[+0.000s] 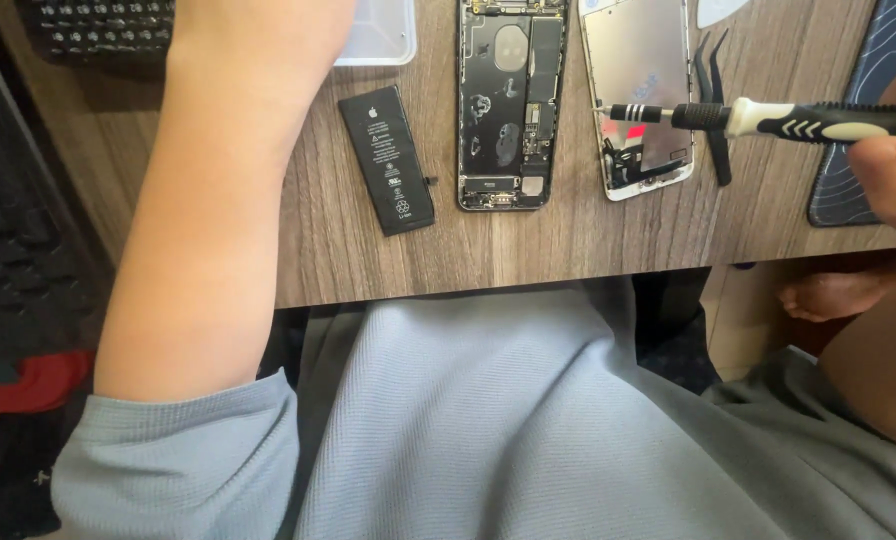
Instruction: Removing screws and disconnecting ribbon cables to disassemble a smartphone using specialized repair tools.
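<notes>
The right hand point(893, 165) comes in from the right edge, only partly in view, its fingers closed around the black-and-cream handle of a slim precision screwdriver point(768, 119). The tool lies nearly level across the scene, its metal tip touching the left edge of a detached white-framed phone screen panel point(636, 90) lying back-side up on the wood-grain bench point(528, 245). Just left of the panel lies an opened black phone body point(511, 100) with its inner parts bare, and further left a flat black rectangular battery point(388, 158), apart from both. Black tweezers point(716, 110) lie just right of the panel, under the screwdriver shaft. The left forearm reaches far past a clear plastic tray point(378, 35); its hand is cut off, so I cannot tell its grip.
</notes>
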